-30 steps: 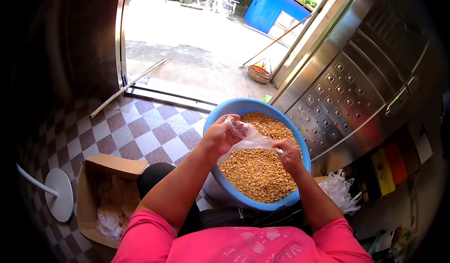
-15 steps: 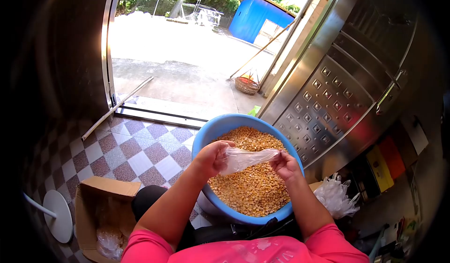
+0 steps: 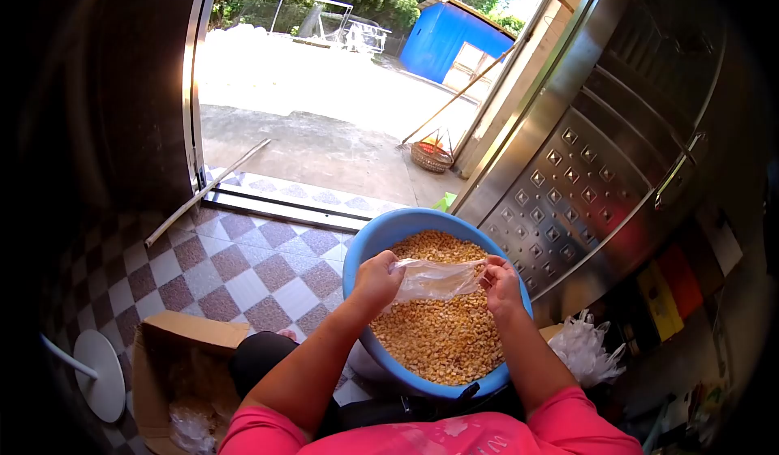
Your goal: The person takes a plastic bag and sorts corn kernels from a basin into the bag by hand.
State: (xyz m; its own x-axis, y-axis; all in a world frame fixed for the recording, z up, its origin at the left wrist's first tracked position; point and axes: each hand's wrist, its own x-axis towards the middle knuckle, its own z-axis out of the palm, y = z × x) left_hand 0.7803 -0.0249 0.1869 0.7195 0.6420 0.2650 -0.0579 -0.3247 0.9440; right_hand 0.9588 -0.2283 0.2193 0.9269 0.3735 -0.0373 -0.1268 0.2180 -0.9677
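A clear plastic bag point(image 3: 438, 280) is stretched sideways between my two hands, over a blue tub point(image 3: 354, 270) of yellow corn kernels point(image 3: 442, 340). My left hand point(image 3: 379, 281) is closed on the bag's left end. At its right end, my right hand point(image 3: 499, 283) pinches the plastic between thumb and fingers. The bag looks flat, with the kernels showing faintly through it. Both hands are above the corn, inside the tub's rim.
An open cardboard box point(image 3: 191, 327) with filled plastic bags point(image 3: 191, 427) stands at the lower left. White plastic bags point(image 3: 586, 346) lie right of the tub. A pale stick point(image 3: 207, 191) leans at the doorway. The metal door point(image 3: 560, 203) stands to the right, and a basket point(image 3: 432, 156) sits outside.
The bag has been spread wider and flatter between my hands. My left hand has turned slightly and shifted right. The whole view has moved a little.
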